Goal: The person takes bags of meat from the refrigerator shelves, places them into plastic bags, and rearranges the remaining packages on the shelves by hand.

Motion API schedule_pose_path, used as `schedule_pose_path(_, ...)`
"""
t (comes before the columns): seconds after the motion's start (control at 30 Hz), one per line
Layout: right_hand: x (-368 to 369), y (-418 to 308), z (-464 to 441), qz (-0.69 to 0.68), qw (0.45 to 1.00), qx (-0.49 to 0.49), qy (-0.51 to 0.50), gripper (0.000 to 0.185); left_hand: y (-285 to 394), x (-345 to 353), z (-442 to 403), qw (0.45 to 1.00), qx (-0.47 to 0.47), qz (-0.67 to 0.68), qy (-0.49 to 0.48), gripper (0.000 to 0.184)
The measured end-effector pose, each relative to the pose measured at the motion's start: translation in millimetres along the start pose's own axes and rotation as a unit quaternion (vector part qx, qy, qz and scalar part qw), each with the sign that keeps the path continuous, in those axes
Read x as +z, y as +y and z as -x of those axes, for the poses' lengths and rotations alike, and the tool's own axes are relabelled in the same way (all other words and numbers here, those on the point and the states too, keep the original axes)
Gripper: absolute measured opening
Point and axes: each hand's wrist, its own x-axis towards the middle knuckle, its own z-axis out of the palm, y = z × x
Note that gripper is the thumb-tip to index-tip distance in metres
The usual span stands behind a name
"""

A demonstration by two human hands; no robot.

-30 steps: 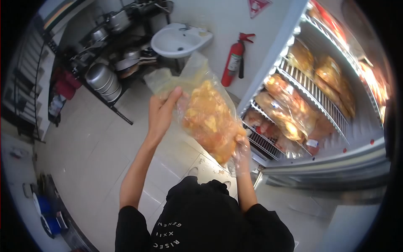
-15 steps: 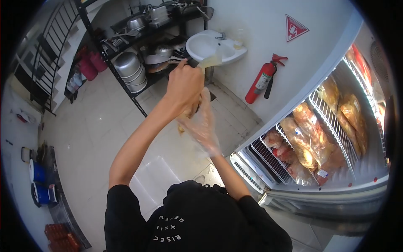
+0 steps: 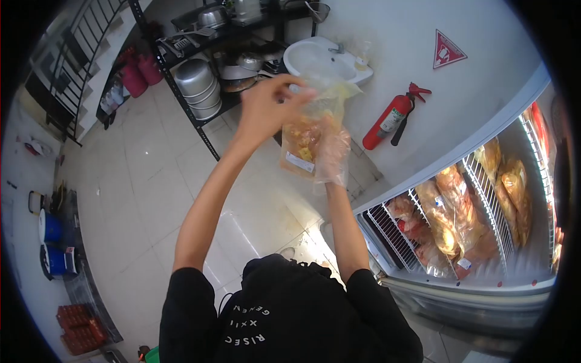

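A clear plastic bag of yellowish-orange marinated meat (image 3: 304, 140) hangs upright in front of me, a white label low on its side. My right hand (image 3: 332, 150), in a thin clear glove, grips the bag's right side. Bare and slightly blurred, my left hand (image 3: 271, 103) is at the upper left of the bag, fingers curled near its loose top; whether they pinch the plastic is not clear. Similar bags of meat (image 3: 437, 213) lie on the wire racks of the lit, open fridge (image 3: 448, 290) at the right.
Beyond my hands is a white sink (image 3: 324, 59). A red fire extinguisher (image 3: 389, 121) hangs on the wall. Metal pots (image 3: 198, 89) and pans fill a black shelf rack. Stairs rise at the upper left. Red packages (image 3: 80, 328) lie at the lower left.
The bag was tilted, then mostly hidden behind my hands; now it hangs upright with its label showing. My left hand has come off the front of it. The view has shifted, moving the fridge lower.
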Motion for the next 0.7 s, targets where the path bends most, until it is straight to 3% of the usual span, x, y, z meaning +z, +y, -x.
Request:
schedule_pose_path(0.1,-6,11,-1,-0.099,0.994,0.051,-0.011,0.034,-56,7,16,0.978,0.079,-0.127,0.146,0.044)
schedule_pose_path(0.17,-13,-1,7,-0.100,0.992,0.070,-0.028,0.035,-74,20,28,0.999,0.015,0.005,0.031,0.043)
schedule_pose_path(0.23,-18,6,4,-0.111,0.990,0.068,-0.046,0.033,-77,29,36,0.983,-0.068,0.158,-0.062,0.039)
schedule_pose_path(0.47,-30,-12,11,-0.242,0.964,0.104,-0.031,0.033,-68,35,43,0.984,-0.081,0.143,-0.065,0.031)
schedule_pose_path(0.53,-33,-12,11,-0.216,0.971,0.101,-0.016,0.034,-65,37,48,0.989,-0.074,0.122,-0.039,0.032)
schedule_pose_path(0.63,-44,-22,15,-0.235,0.966,0.108,-0.032,0.034,-36,40,49,0.996,-0.051,0.073,0.012,0.033)
schedule_pose_path(0.7,-53,-24,14,-0.250,0.963,0.097,-0.006,0.031,-20,36,37,0.999,-0.013,-0.011,-0.029,0.033)
